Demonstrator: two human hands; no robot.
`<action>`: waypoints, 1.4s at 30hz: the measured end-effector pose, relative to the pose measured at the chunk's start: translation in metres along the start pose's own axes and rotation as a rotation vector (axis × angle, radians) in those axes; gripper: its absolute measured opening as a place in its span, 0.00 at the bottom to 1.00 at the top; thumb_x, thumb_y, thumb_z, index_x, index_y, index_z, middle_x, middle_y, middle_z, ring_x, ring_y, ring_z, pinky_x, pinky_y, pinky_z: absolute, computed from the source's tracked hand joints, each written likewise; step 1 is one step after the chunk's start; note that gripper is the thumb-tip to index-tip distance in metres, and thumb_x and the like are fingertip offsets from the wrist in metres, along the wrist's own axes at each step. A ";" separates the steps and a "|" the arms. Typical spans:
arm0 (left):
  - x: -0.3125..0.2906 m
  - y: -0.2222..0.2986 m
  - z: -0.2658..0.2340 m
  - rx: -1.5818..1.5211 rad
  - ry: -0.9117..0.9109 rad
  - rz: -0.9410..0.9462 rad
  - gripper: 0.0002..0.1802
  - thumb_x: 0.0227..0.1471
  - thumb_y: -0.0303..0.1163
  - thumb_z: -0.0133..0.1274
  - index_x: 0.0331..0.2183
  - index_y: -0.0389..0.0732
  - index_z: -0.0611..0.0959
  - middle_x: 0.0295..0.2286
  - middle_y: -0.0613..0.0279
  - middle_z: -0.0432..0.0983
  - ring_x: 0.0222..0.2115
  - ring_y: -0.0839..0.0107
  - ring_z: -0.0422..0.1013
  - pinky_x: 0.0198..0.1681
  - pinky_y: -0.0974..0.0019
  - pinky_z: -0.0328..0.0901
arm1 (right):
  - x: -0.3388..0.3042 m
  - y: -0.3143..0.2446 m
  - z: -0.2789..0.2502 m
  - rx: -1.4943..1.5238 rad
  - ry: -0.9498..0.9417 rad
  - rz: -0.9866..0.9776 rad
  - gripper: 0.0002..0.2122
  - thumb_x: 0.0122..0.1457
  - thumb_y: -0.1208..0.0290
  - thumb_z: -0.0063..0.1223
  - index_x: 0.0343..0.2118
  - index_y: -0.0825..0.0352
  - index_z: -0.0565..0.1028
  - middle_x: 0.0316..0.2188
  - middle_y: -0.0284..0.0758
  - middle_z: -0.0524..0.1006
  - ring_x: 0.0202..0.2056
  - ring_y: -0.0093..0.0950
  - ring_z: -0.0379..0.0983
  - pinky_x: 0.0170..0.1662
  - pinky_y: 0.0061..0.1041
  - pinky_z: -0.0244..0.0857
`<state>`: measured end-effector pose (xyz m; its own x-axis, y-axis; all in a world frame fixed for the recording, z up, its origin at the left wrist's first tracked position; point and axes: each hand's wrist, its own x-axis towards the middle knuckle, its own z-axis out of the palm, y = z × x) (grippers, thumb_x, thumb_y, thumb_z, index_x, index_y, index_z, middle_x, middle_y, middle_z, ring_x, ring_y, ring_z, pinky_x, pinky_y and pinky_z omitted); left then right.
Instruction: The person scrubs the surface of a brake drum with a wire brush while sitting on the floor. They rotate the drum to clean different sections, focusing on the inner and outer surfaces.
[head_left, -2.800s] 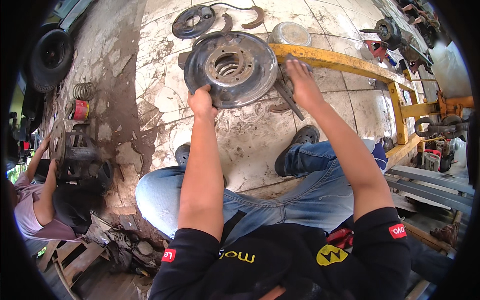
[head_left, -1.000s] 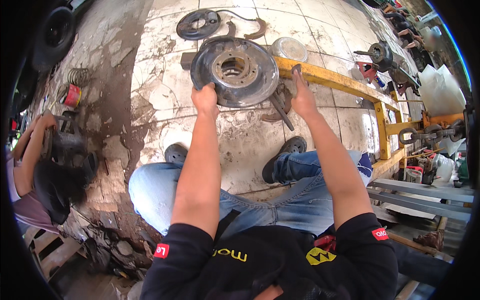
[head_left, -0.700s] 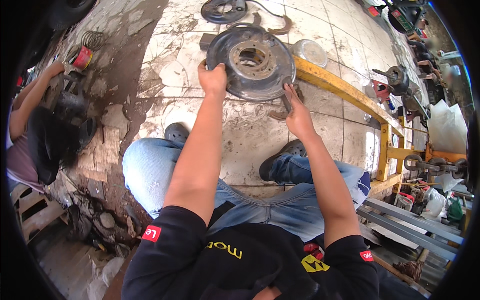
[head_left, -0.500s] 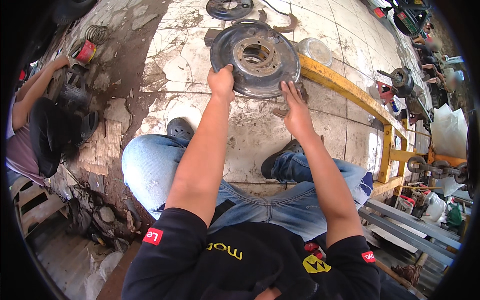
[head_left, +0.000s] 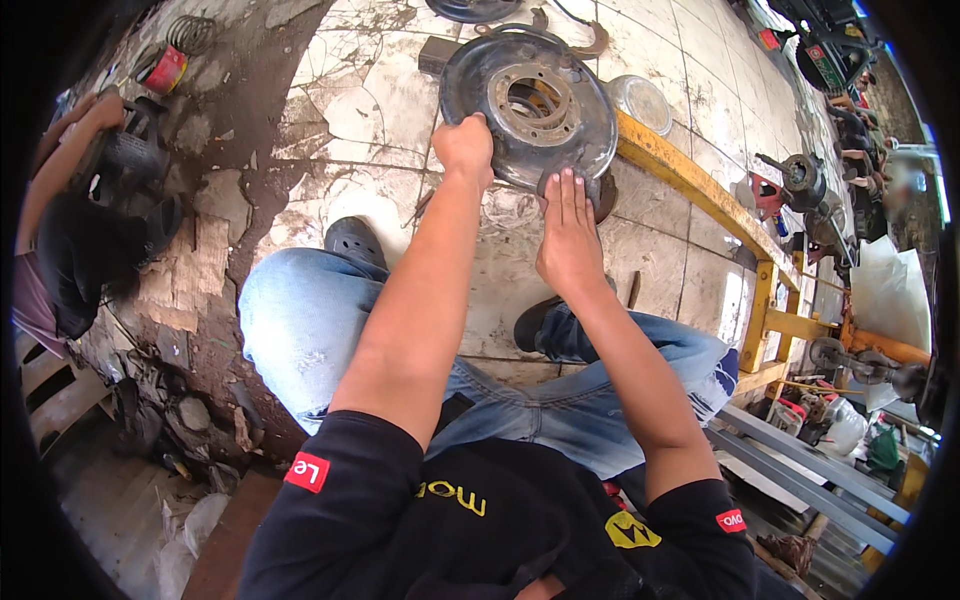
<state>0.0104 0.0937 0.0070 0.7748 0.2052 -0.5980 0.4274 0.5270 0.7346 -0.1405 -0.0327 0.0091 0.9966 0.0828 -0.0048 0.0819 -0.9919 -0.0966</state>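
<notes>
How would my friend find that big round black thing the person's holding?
Follow the long yellow beam up and left to where it goes out of sight. There, the person's left hand grips the rim of a wide black plate. Unlike the silvery round thing nearby, this plate has a big middle hole ringed by small ones.

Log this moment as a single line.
left hand: gripping round black plate, near-left rim | right hand: fingertips at near rim, dark piece beneath | yellow beam: right of plate
</notes>
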 end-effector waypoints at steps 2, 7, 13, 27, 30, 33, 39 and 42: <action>0.000 0.000 -0.004 0.019 -0.031 0.026 0.22 0.52 0.25 0.54 0.45 0.19 0.73 0.43 0.39 0.73 0.41 0.54 0.73 0.43 0.52 0.69 | 0.015 0.002 -0.003 0.009 0.035 0.011 0.27 0.61 0.77 0.38 0.64 0.77 0.53 0.67 0.54 0.50 0.68 0.50 0.44 0.67 0.48 0.44; -0.002 0.001 -0.003 -0.013 -0.019 -0.006 0.22 0.52 0.26 0.54 0.46 0.19 0.73 0.43 0.39 0.73 0.41 0.54 0.73 0.43 0.52 0.69 | 0.016 -0.005 -0.004 0.019 0.048 0.045 0.27 0.61 0.77 0.38 0.64 0.77 0.53 0.66 0.54 0.50 0.67 0.52 0.46 0.66 0.49 0.46; 0.002 -0.001 -0.003 0.011 0.002 -0.023 0.22 0.52 0.26 0.55 0.46 0.20 0.73 0.43 0.39 0.74 0.40 0.53 0.73 0.43 0.52 0.69 | 0.022 -0.004 -0.007 0.026 0.053 0.036 0.30 0.58 0.78 0.41 0.65 0.75 0.52 0.67 0.55 0.49 0.68 0.52 0.45 0.67 0.49 0.45; 0.007 -0.004 -0.005 -0.018 -0.007 0.077 0.20 0.51 0.24 0.55 0.45 0.23 0.75 0.40 0.44 0.76 0.38 0.59 0.73 0.42 0.56 0.68 | 0.009 -0.009 -0.001 0.033 0.094 0.013 0.29 0.57 0.79 0.43 0.63 0.77 0.55 0.65 0.56 0.54 0.66 0.52 0.49 0.66 0.48 0.47; 0.001 -0.002 -0.002 0.016 0.005 0.056 0.16 0.50 0.23 0.53 0.42 0.26 0.80 0.40 0.47 0.79 0.39 0.61 0.75 0.43 0.60 0.67 | 0.015 -0.011 -0.006 0.015 0.088 0.035 0.29 0.57 0.79 0.42 0.63 0.77 0.55 0.65 0.56 0.53 0.66 0.52 0.49 0.66 0.48 0.47; -0.001 0.001 -0.003 0.027 0.030 0.055 0.17 0.49 0.22 0.53 0.43 0.27 0.79 0.40 0.48 0.79 0.38 0.61 0.75 0.43 0.60 0.67 | 0.013 -0.017 -0.011 0.068 0.052 0.032 0.34 0.51 0.82 0.45 0.64 0.78 0.52 0.65 0.58 0.50 0.66 0.55 0.46 0.66 0.51 0.46; 0.014 -0.010 -0.002 -0.044 -0.020 0.060 0.16 0.48 0.22 0.52 0.42 0.28 0.80 0.39 0.49 0.79 0.38 0.61 0.75 0.44 0.60 0.67 | 0.021 -0.015 -0.002 0.030 0.078 0.056 0.34 0.52 0.82 0.45 0.64 0.78 0.51 0.66 0.58 0.50 0.67 0.54 0.46 0.66 0.50 0.46; 0.015 -0.009 -0.004 -0.026 -0.033 0.110 0.18 0.51 0.23 0.54 0.45 0.26 0.77 0.40 0.46 0.77 0.38 0.57 0.75 0.42 0.55 0.70 | 0.015 -0.020 -0.004 0.030 0.062 0.049 0.34 0.52 0.81 0.45 0.64 0.78 0.51 0.66 0.57 0.50 0.66 0.54 0.47 0.66 0.49 0.47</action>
<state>0.0168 0.0951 -0.0096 0.8316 0.2361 -0.5027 0.3269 0.5236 0.7867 -0.1276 -0.0117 0.0152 0.9983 0.0274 0.0514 0.0338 -0.9912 -0.1279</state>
